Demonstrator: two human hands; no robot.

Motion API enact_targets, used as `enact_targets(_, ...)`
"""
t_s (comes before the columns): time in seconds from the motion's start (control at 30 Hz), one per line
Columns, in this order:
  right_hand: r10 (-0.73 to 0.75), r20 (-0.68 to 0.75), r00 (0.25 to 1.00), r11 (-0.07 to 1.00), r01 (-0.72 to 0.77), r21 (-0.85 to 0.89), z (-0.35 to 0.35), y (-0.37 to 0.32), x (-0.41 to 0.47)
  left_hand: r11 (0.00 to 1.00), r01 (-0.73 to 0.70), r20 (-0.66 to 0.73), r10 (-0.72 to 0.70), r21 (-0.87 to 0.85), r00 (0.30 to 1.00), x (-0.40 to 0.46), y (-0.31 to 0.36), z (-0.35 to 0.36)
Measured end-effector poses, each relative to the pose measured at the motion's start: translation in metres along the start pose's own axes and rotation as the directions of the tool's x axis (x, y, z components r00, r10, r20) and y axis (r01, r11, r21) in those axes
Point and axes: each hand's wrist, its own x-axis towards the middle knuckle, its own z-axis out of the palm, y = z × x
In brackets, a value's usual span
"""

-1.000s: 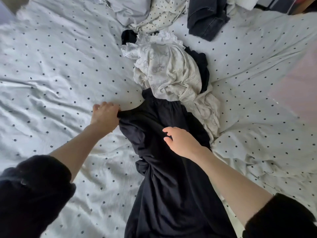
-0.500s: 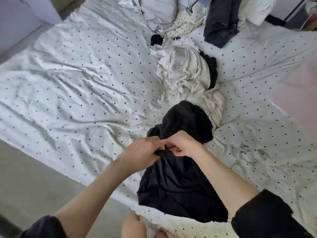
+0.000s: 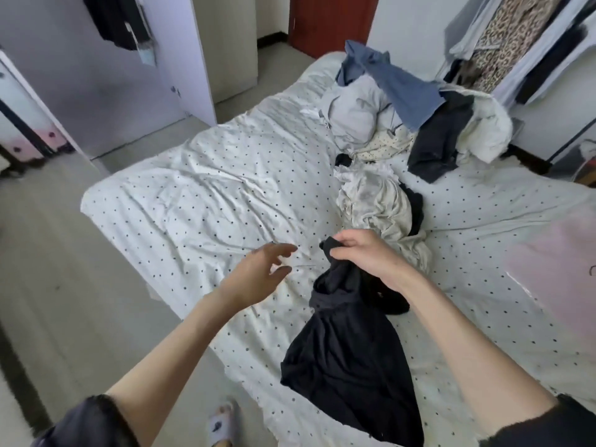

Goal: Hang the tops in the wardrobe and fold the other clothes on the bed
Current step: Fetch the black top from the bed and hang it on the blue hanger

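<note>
- The right hand point(image 3: 364, 258) pinches one bunched end of a black garment point(image 3: 348, 359) between thumb and curled fingers, holding that end up off the bed point(image 3: 200, 201).
- From that grip the garment hangs down and toward the person, its lower part spread over the near edge of the polka-dot sheet below the right forearm.
- The left hand point(image 3: 258, 275) hovers just left of the grip, fingers spread and relaxed, holding nothing and apart from the cloth.
- The fabric looks thin, limp and light. It folds under its own weight, so one pinch only makes it dangle in a rope.
- It will likely handle better with two holds on the same edge, well apart, so the cloth opens flat. The free left hand is near enough to take the hem or waistband beside the right thumb.
- Whether it is a top or a bottom cannot be told from this bunching.
- Just beyond the right hand lies a crumpled cream garment point(image 3: 377, 204) over something dark, and further off a heap with a blue piece point(image 3: 400, 82) and a dark denim piece point(image 3: 435, 146).
- Up and left of the left hand stands an open wardrobe door point(image 3: 106, 91) with a dark top point(image 3: 116, 21) hanging.
</note>
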Motion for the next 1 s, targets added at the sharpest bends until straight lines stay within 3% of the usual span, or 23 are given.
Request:
enact_targets(0.07,-0.133,0.060,0.989,0.979,0.141,-0.147,-0.003,-0.041,-0.012,0.994,-0.094,-0.094,0.088,-0.059,0.992,0.004,0.014,-0.029)
enact_targets(0.33,-0.364,0.164,0.917,0.842,0.399,-0.364,0.034,-0.178,-0.040,0.902,-0.308,-0.067,0.303,-0.303,0.951,-0.025,0.019,-0.135)
enact_targets(0.43,-0.424,0.152,0.893,0.809,0.449,-0.380,0.072,-0.218,-0.035,0.894,-0.263,-0.094,0.245,-0.363,0.965,-0.053,-0.011,-0.180)
enact_targets(0.53,-0.535,0.011,0.845,0.759,0.487,-0.431,0.110,-0.254,-0.015,0.937,-0.176,-0.236,0.106,-0.300,0.966,-0.076,-0.047,-0.231)
enact_targets(0.6,-0.636,-0.061,0.769,0.684,0.526,-0.505,0.142,-0.280,-0.002,0.957,-0.150,-0.310,0.069,-0.248,0.948,-0.094,-0.071,-0.268)
enact_targets(0.7,-0.761,-0.070,0.645,0.559,0.597,-0.576,0.186,-0.318,0.014,0.969,-0.113,-0.211,0.065,-0.222,0.975,-0.116,-0.096,-0.314)
enact_targets(0.77,-0.814,-0.066,0.577,0.502,0.643,-0.579,0.216,-0.346,0.028,0.992,-0.041,-0.222,0.013,-0.119,0.975,-0.129,-0.119,-0.343)
enact_targets(0.83,-0.840,-0.070,0.538,0.474,0.664,-0.578,0.237,-0.373,0.044,1.000,0.016,-0.396,-0.006,0.023,0.918,-0.136,-0.141,-0.375)
enact_targets(0.9,-0.849,-0.071,0.523,0.460,0.668,-0.584,0.254,-0.397,0.068,0.988,0.112,-0.577,-0.030,0.107,0.816,-0.141,-0.164,-0.411)
enact_targets(1.0,-0.852,-0.048,0.522,0.445,0.671,-0.594,0.280,-0.429,0.105,0.967,0.216,-0.715,-0.052,0.139,0.697,-0.143,-0.193,-0.459)
